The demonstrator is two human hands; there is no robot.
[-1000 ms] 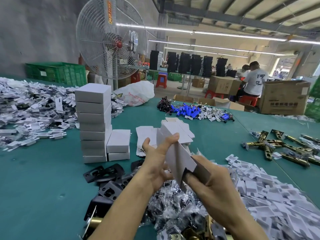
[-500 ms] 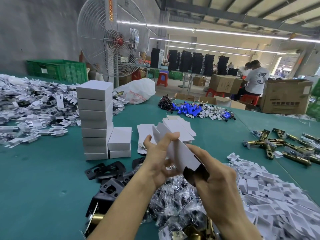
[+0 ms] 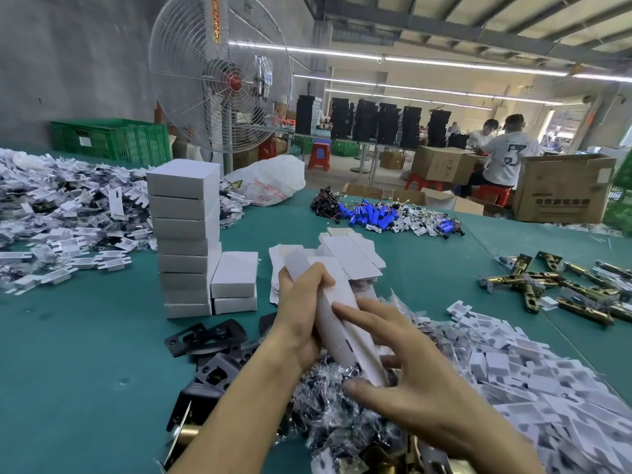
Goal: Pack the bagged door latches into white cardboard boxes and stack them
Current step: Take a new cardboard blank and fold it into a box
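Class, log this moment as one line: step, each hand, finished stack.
step: handling box | left hand: grips white cardboard box | right hand: touches box, fingers straight | finished stack: standing apart, untouched

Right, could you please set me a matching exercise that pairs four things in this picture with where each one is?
Things:
1. unfinished white box
2. blue cylinders
3. brass latches
4. black plates

Places:
A. far middle of the table
B. on the table beside the left forearm
C. gripped in the left hand
D. right side of the table

Pairs: 1-C, 2-A, 3-D, 4-B
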